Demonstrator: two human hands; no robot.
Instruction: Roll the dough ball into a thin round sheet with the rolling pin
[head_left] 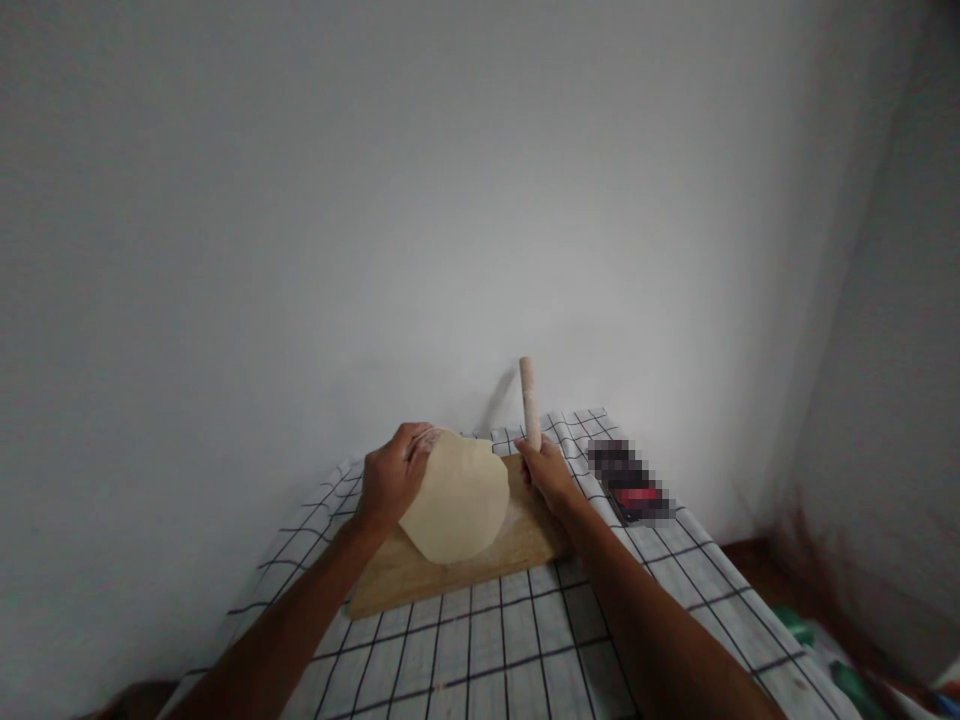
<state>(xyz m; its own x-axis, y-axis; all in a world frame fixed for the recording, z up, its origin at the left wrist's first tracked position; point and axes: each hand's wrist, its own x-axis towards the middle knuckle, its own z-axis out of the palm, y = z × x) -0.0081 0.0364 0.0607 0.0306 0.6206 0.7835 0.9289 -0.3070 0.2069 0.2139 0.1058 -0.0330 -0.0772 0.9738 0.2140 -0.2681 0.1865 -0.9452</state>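
Observation:
A flat, roughly round sheet of pale dough [457, 500] lies over a wooden board [420, 583]. My left hand [394, 475] grips the sheet's upper left edge, its fingers closed on it; the fingertips are partly hidden. In my right hand [546, 468] a light wooden rolling pin [529, 400] is held upright by its lower end, above the board's right side. The pin is apart from the dough, and its surface looks floury.
The board rests on a white tablecloth with dark grid lines [480, 650]. To the right of my right hand lies a pixelated dark and red object [631, 482]. A pale wall [450, 220] rises directly behind the table. Green and white items [795, 628] sit low at the far right.

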